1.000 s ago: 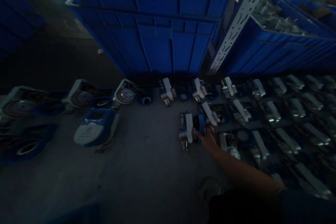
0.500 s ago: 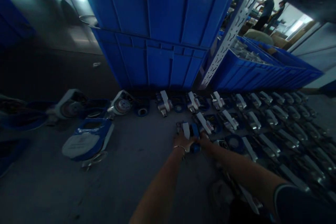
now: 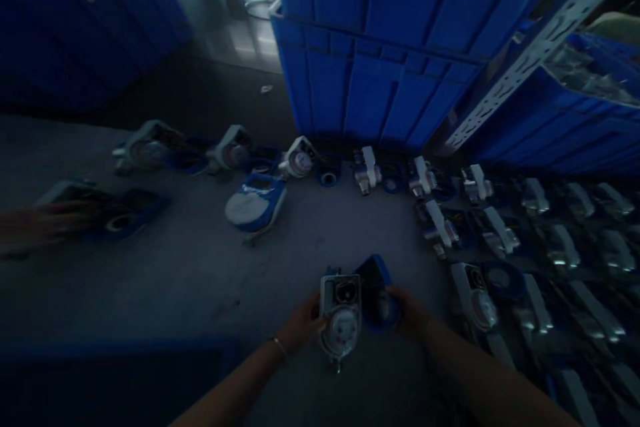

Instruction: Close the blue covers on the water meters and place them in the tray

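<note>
My left hand (image 3: 303,321) is closed around the side of a whitish device body (image 3: 341,323) with a round face, a dark opening at its top and a small metal fitting at its lower end. My right hand (image 3: 411,312) grips the outer edge of a blue cover (image 3: 379,297), which sits right beside the device body. Both pieces are held above the grey surface, close to me. Whether a wire joins them is too dark to tell. My fingertips are partly hidden behind the pieces.
Rows of similar devices (image 3: 440,223) with blue covers fill the right. A blue-and-white piece (image 3: 257,203) lies left of middle. Another person's hand (image 3: 47,223) touches a device at the far left. Blue crates (image 3: 370,87) and a perforated metal post (image 3: 530,57) stand behind.
The device and blue cover have come up off the surface towards me and opened apart side by side. My view has swung left, and another person's hand now shows there.
</note>
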